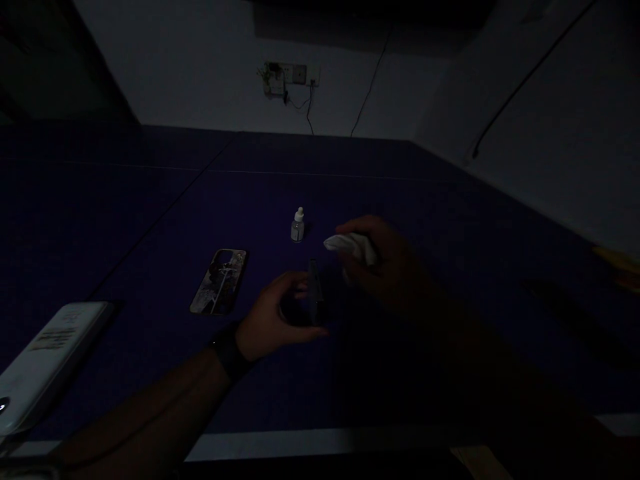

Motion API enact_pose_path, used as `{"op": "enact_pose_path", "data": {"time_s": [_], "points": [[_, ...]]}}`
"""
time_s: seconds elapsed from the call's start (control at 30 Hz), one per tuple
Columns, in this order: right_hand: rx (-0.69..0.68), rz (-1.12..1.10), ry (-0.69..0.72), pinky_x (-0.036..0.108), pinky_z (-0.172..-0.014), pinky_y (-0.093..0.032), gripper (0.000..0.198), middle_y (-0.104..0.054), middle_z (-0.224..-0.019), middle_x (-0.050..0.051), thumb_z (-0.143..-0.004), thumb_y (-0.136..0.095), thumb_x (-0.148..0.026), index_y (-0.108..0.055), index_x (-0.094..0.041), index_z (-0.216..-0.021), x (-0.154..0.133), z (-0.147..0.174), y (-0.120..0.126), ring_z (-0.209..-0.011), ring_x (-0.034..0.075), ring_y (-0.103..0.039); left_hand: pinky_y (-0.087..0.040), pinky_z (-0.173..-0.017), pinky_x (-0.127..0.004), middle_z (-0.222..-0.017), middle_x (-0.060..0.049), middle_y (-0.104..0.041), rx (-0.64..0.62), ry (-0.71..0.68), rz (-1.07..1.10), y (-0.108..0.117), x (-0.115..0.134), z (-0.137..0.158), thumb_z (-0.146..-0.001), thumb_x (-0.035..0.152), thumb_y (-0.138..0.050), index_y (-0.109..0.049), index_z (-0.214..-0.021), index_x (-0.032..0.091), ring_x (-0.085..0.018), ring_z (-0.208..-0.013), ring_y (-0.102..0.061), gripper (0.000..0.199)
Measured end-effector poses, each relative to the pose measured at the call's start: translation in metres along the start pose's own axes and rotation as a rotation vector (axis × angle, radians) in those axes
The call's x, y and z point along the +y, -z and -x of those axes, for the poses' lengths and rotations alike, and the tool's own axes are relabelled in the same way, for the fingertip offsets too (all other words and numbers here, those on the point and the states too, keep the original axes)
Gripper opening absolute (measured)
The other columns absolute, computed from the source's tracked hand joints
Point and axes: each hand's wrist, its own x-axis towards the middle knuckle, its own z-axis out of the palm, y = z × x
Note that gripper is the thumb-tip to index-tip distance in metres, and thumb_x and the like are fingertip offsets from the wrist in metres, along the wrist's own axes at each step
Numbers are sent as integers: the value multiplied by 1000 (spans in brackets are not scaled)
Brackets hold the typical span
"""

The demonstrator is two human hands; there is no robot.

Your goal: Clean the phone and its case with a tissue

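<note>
In the dim head view my left hand (273,313), with a dark band at its wrist, grips a phone (315,292) by its edges. The phone stands nearly edge-on, so its faces barely show. Up and to the right, my right hand (383,257) is closed on a bunched white cloth (355,247), apart from the phone. Just beyond both hands a small dropper bottle (297,227) with a white cap stands upright. A patterned phone case (219,281) lies flat to the left of my left hand.
A thick white device (55,357), perhaps a power bank, lies at the left front of the dark blue table (170,160). Wall sockets (293,73) with hanging cords are at the back. Something yellow (617,263) lies at the right edge.
</note>
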Motion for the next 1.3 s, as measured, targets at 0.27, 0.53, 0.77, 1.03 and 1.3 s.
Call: {"op": "enact_pose_path", "data": {"time_s": [0.27, 0.53, 0.77, 1.03, 1.3], "points": [[-143, 137, 535, 41, -93, -52, 26, -72, -115, 10, -100, -47, -12, -62, -19, -120, 2, -2, -6, -106, 22, -66, -52, -100, -49, -120, -8, -67, -26, -71, -41, 1, -5, -2, -63, 41, -94, -61, -126, 22, -29, -112, -64, 74], [-201, 145, 596, 37, -91, -54, 28, -74, -117, 8, -99, -48, -9, -63, -19, -120, -3, 3, 4, -104, 19, -66, -52, -99, -46, -120, -8, -66, -79, -155, -98, 1, -6, -4, -67, 39, -93, -60, -128, 22, -28, -111, -64, 71], [-203, 146, 572, 36, -92, -55, 33, -73, -120, 9, -98, -49, -6, -61, -16, -126, -10, 15, 5, -109, 19, -66, -51, -100, -46, -120, -8, -66, -99, -169, -96, 2, -6, -5, -69, 45, -91, -59, -129, 22, -27, -112, -63, 71], [-181, 157, 488, 37, -94, -55, 41, -71, -127, 9, -96, -48, -5, -61, -20, -132, -2, 12, 8, -110, 19, -66, -52, -99, -45, -121, -8, -66, -124, -179, -90, 2, -6, -6, -71, 44, -91, -59, -130, 23, -27, -113, -63, 70], [-253, 100, 472, 37, -93, -55, 37, -71, -126, 10, -96, -49, -8, -62, -19, -129, -4, 15, 13, -113, 19, -66, -51, -100, -45, -122, -8, -65, -126, -159, -66, 1, -8, -5, -69, 41, -92, -60, -131, 23, -28, -114, -63, 72]]}}
